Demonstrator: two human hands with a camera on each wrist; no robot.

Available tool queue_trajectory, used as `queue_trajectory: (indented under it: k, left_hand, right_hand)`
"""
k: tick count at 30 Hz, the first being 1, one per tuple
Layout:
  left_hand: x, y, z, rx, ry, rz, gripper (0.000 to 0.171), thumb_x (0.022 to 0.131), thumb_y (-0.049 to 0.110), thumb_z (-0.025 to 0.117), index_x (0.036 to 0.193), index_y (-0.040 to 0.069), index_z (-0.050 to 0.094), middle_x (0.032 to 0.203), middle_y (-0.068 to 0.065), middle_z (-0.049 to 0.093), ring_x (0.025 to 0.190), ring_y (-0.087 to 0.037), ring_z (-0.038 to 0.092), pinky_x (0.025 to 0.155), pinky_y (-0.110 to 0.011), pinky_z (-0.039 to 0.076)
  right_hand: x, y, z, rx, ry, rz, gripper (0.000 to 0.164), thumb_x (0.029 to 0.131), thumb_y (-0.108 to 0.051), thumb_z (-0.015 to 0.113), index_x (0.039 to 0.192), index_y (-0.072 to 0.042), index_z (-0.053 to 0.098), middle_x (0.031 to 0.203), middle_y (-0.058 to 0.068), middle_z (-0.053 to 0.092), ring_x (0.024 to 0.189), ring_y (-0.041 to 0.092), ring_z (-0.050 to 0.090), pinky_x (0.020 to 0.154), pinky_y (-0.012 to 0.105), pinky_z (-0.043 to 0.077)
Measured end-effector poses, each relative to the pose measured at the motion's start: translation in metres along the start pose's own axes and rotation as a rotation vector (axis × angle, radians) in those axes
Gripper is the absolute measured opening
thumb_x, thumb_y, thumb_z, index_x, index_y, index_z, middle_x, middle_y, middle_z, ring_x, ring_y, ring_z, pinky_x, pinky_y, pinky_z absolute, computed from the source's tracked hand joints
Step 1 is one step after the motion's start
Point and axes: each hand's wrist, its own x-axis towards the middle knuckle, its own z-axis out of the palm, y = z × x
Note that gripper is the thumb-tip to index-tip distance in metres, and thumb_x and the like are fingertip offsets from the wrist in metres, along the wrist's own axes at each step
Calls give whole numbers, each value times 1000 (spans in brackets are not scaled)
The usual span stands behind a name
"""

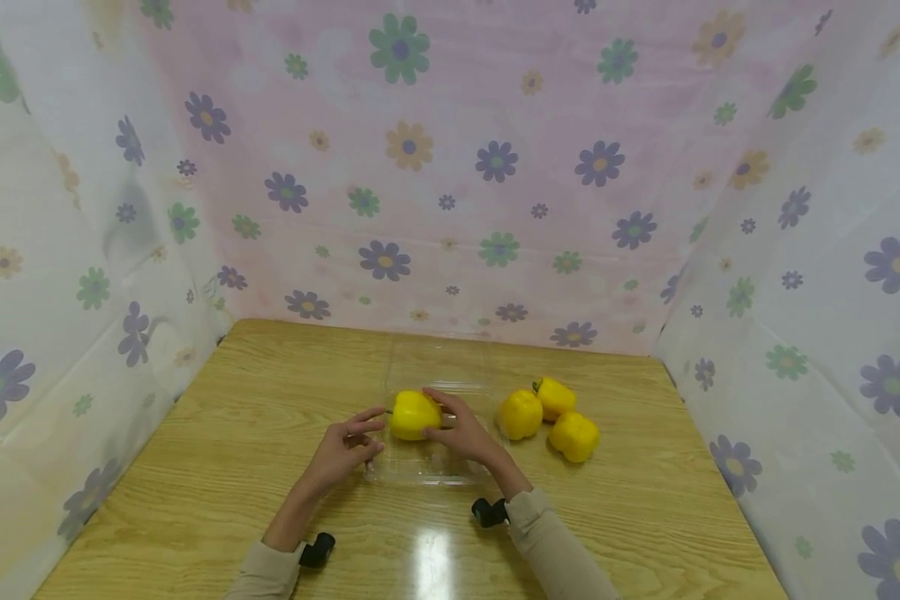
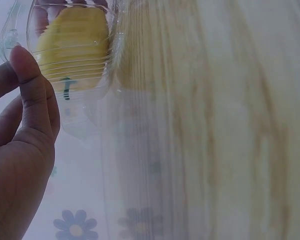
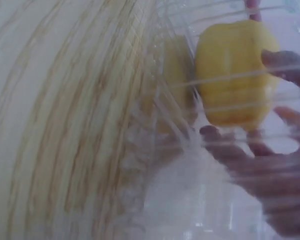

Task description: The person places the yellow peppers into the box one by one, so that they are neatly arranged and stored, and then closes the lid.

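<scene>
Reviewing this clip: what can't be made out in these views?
Head: parts of the held pepper, behind the right hand, and of the rear loose pepper, behind the nearer two.
Left wrist: part of the left hand, cut off by the left edge.
Right wrist: the fingers' detail, blurred behind clear plastic.

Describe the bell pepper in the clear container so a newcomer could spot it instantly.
On the wood-grain table, find the clear plastic container. The yellow bell pepper inside it lies on its side, stem pointing left. Unlike the three loose yellow bell peppers to its right, it is held by the right hand.
</scene>
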Motion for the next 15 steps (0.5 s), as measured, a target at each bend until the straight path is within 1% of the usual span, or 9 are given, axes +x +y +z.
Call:
queue_trajectory:
  k: [4,8,11,15]
  left_hand:
    - [0,0,0,6,1,3,40,96,-1,67,133,-15,58,157,-23,40,82,-19,63,61,-22,56]
    - [0,1,0,18,-3,10,41,96,1,67,134,-14,58,157,-23,41,85,-30,65,61,-24,57]
    - [-1,1,0,17,-7,14,42,97,2,67,135,-14,57,158,-23,40,87,-37,64,61,-25,57]
    - [-1,2,0,1,-8,1,44,97,2,67,136,-14,56,158,-23,39,86,-35,64,61,-25,57]
  right_hand:
    - [-4,-2,-3,-25,-3,22,70,97,-11,71,158,-8,37,158,23,32,139,48,39,104,58,50]
    - [-10,-8,-8,-47,-1,36,70,98,-16,70,159,-12,36,160,21,30,141,47,38,105,58,48]
    - [-14,-13,-12,-55,-2,27,70,98,-18,70,159,-12,35,161,20,30,141,48,37,106,59,48]
    - [-21,-20,-19,-54,-8,25,71,99,-19,68,161,-12,32,162,21,28,142,50,36,106,61,46]
